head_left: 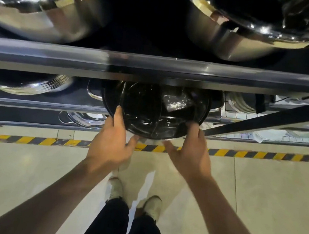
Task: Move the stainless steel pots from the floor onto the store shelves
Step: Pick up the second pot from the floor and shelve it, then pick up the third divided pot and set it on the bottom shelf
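A stainless steel pot [154,109] with a dark, plastic-wrapped glass lid sits partly under the upper shelf edge [156,68], its near rim sticking out over the floor. My left hand [112,142] grips the pot's left near side, thumb up on the lid. My right hand [190,151] holds its right near side, fingers spread under the rim. The far half of the pot is hidden by the shelf above.
Two large steel pots [46,4] [250,21] stand on the upper shelf. More pots [24,84] [83,117] [237,104] sit on lower shelves. A black diagonal bar [267,120] crosses at right. Yellow-black tape [243,154] marks the tiled floor; my feet [135,198] stand below.
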{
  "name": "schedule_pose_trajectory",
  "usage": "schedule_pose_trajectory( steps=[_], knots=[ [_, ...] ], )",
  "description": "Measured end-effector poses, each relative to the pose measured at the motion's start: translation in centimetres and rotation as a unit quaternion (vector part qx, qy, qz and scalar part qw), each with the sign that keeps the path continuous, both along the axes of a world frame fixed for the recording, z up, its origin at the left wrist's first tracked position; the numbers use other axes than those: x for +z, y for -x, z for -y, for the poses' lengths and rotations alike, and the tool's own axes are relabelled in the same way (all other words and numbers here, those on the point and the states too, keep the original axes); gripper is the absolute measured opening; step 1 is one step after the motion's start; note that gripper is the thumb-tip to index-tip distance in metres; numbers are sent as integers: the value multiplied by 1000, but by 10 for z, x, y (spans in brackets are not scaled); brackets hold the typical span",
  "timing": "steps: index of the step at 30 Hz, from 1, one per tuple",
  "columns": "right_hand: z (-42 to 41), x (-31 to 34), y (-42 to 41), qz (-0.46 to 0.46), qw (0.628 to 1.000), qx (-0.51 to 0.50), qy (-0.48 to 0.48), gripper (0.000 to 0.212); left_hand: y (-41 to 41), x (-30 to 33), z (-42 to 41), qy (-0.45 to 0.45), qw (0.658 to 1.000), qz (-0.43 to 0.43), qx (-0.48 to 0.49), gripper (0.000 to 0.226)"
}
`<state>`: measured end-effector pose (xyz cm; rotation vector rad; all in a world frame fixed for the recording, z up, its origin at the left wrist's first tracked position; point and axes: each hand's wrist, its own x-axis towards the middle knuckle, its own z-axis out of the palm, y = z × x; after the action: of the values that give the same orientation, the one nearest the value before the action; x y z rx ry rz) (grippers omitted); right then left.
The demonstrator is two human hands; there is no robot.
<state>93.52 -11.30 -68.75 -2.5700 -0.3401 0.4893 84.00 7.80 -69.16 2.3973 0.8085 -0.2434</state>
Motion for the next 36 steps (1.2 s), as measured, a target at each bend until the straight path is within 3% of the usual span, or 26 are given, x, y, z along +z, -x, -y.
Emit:
schedule_pose_trajectory(
  steps=[5, 7, 11, 15, 17, 20, 23, 28, 36],
  knots=[
    [-10, -4, -59, 3, 999, 50, 15, 60, -46, -2, -17, 32, 999, -27, 6, 85],
    [-15, -6, -77, 15, 998, 60, 14, 59, -65, -5, -23, 2, 1000, -18, -21, 76],
    [-28, -15, -104, 13, 995, 69, 65, 50, -90, -7, -42, -13, 995, 34, -90, 46],
    [-32, -16, -113, -35, 990, 95, 98, 55, -99, -9, -52, 16, 995, -14, -96, 17],
    [-28, -9, -107, -29, 989, 110, 93, 61, -93, -4, -53, 20, 995, -9, -102, 23],
    [-17, 11, -87, 23, 986, 135, 96, 54, -74, 10, -52, -7, 991, -12, -135, 41],
    [-8, 50, -59, 32, 980, 153, 121, 50, -47, 42, -41, -47, 986, -59, -149, 48],
    [3, 141, -12, 41, 965, 211, 148, 47, 1, 132, -20, -84, 979, -99, -156, 40],
    [-3, 282, 33, 123, 924, 323, 162, 50, 72, 284, -6, -120, 984, -112, -62, 39]
  ],
)
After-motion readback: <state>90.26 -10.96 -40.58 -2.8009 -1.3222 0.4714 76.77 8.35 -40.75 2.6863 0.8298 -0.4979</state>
